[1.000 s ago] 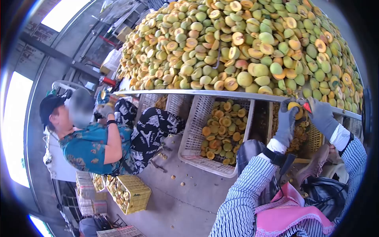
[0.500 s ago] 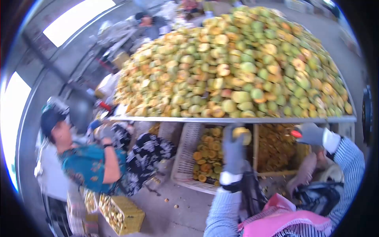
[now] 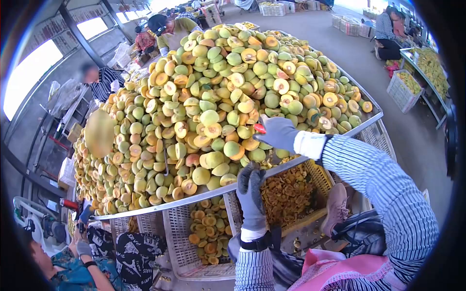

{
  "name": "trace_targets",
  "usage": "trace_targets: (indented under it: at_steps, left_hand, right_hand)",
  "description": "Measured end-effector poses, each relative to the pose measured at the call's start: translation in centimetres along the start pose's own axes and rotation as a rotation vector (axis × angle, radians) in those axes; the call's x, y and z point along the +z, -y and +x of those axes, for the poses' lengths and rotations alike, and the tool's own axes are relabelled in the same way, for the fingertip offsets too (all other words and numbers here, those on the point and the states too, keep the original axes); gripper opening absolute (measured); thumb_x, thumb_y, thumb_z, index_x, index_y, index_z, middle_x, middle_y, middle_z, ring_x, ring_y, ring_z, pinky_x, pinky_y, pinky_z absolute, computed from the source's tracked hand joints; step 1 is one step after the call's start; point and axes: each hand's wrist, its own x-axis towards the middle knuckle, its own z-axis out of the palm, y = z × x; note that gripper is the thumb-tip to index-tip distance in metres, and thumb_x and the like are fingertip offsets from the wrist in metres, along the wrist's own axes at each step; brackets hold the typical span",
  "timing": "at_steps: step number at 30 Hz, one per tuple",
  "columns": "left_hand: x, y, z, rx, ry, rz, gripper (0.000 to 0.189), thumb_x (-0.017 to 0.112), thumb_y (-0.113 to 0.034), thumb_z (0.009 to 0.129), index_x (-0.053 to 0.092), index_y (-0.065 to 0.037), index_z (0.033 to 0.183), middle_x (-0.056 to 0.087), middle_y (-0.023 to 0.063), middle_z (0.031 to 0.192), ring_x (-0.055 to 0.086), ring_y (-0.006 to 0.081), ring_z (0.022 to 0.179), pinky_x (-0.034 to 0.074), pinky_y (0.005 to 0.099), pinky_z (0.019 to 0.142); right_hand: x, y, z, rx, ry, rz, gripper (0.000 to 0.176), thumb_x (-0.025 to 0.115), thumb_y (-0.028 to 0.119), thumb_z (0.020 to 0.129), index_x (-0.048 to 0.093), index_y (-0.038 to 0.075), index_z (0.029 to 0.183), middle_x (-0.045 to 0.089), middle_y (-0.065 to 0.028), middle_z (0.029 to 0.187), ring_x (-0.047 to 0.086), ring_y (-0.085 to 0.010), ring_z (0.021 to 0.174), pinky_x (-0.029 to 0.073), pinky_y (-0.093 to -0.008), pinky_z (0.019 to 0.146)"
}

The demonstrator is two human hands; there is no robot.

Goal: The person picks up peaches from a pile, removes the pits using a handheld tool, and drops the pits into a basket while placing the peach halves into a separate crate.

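Note:
A big heap of halved peaches covers a metal table. My right hand, in a grey glove, rests on the heap's near side and grips a small red-handled tool. Lower down, my gloved left hand is lifted to the table's front rim with its fingers pointing up, and I see nothing in it. Under the rim stand a white crate with pitted halves and a yellow crate full of orange pieces.
A co-worker in a teal patterned top sits at the lower left beside the table. Other people work at the table's far end and at another table at the right. More crates stand on the concrete floor.
The view has tilted up over the heap. My left hand has let go of the peach half it held over the white crate. My right hand has moved up onto the pile.

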Motion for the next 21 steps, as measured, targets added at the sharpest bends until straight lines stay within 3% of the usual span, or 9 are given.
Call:
trace_targets:
  at_steps: [3, 5, 7, 8, 11, 13, 17, 19, 21]
  left_hand:
    - [0.3, 1.6, 0.1, -0.07, -0.048, -0.016, 0.037, 0.059, -0.024, 0.096, 0.056, -0.001, 0.125, 0.061, 0.0089, 0.118, 0.064, 0.022, 0.103, 0.052, 0.0323, 0.087]
    - [0.3, 2.3, 0.3, -0.015, -0.06, 0.027, 0.037, 0.06, -0.022, 0.095, 0.055, -0.002, 0.125, 0.061, 0.0076, 0.115, 0.063, 0.0196, 0.1, 0.053, 0.0317, 0.086]
    - [0.7, 2.0, 0.5, 0.097, -0.127, 0.135, 0.035, 0.06, -0.02, 0.095, 0.056, -0.002, 0.124, 0.061, 0.0067, 0.113, 0.062, 0.0174, 0.097, 0.052, 0.0298, 0.084]
    - [0.7, 2.2, 0.6, 0.104, -0.125, 0.129, 0.035, 0.06, -0.02, 0.095, 0.056, -0.002, 0.124, 0.061, 0.0067, 0.113, 0.062, 0.0174, 0.097, 0.052, 0.0298, 0.084]
    - [0.6, 3.4, 0.8, 0.06, -0.065, 0.084, 0.034, 0.061, -0.019, 0.095, 0.056, -0.002, 0.124, 0.06, 0.0069, 0.113, 0.062, 0.0163, 0.096, 0.051, 0.0286, 0.081]
    - [0.8, 3.8, 0.8, 0.062, -0.037, 0.089, 0.034, 0.06, -0.019, 0.095, 0.055, -0.002, 0.124, 0.06, 0.0071, 0.111, 0.062, 0.0164, 0.095, 0.05, 0.0287, 0.082]
    - [1.1, 2.4, 0.6, 0.078, -0.201, -0.057, 0.036, 0.059, -0.013, 0.096, 0.054, 0.002, 0.128, 0.059, 0.0089, 0.118, 0.057, 0.0139, 0.1, 0.049, 0.0275, 0.082]
    - [1.0, 2.2, 0.7, 0.109, -0.227, -0.06, 0.038, 0.06, -0.017, 0.095, 0.053, 0.0, 0.128, 0.057, 0.0083, 0.117, 0.058, 0.0149, 0.1, 0.05, 0.0283, 0.082]
    - [0.6, 2.3, 0.6, 0.133, -0.24, -0.05, 0.039, 0.061, -0.021, 0.094, 0.051, -0.002, 0.127, 0.056, 0.0077, 0.116, 0.059, 0.0159, 0.099, 0.05, 0.029, 0.082]
  right_hand:
    - [2.2, -0.7, 1.7, 0.034, 0.004, 0.131, 0.058, 0.067, 0.05, 0.082, 0.054, -0.003, 0.105, 0.068, -0.0215, 0.089, 0.068, -0.0367, 0.082, 0.051, -0.047, 0.069]
    - [3.0, -1.8, 2.0, 0.046, 0.003, 0.238, 0.057, 0.069, 0.048, 0.082, 0.054, -0.003, 0.103, 0.066, -0.0186, 0.084, 0.068, -0.0303, 0.073, 0.051, -0.043, 0.064]
    - [0.5, -1.1, 0.7, 0.229, 0.225, 0.645, 0.055, 0.07, 0.047, 0.082, 0.053, -0.002, 0.101, 0.062, -0.0117, 0.077, 0.063, -0.0214, 0.065, 0.05, -0.037, 0.06]
    - [-0.3, -0.8, 0.3, 0.222, 0.243, 0.629, 0.054, 0.072, 0.046, 0.083, 0.052, -0.001, 0.101, 0.056, -0.0064, 0.071, 0.057, -0.0155, 0.06, 0.049, -0.0327, 0.055]
    - [-1.0, 0.7, 0.5, 0.316, 0.27, 0.605, 0.056, 0.071, 0.046, 0.084, 0.052, -0.002, 0.104, 0.059, -0.0084, 0.073, 0.058, -0.0174, 0.058, 0.048, -0.0345, 0.052]
    - [1.7, -0.2, 1.5, 0.244, 0.127, 0.475, 0.057, 0.072, 0.044, 0.084, 0.052, -0.004, 0.107, 0.062, -0.0108, 0.076, 0.058, -0.0187, 0.055, 0.047, -0.0346, 0.049]
    - [2.7, 0.2, -0.1, 0.354, 0.184, 0.998, 0.039, 0.069, 0.028, 0.082, 0.058, -0.003, 0.102, 0.064, -0.01, 0.074, 0.058, -0.0173, 0.055, 0.046, -0.0329, 0.049]
    - [2.7, -0.4, -1.4, 0.328, 0.282, 1.039, 0.043, 0.072, 0.037, 0.082, 0.058, 0.0, 0.099, 0.063, -0.0092, 0.073, 0.057, -0.0169, 0.055, 0.045, -0.0323, 0.048]
    - [2.8, 0.1, -1.9, 0.357, 0.22, 0.951, 0.046, 0.072, 0.042, 0.083, 0.058, 0.001, 0.096, 0.062, -0.0089, 0.073, 0.056, -0.0168, 0.055, 0.045, -0.0319, 0.048]
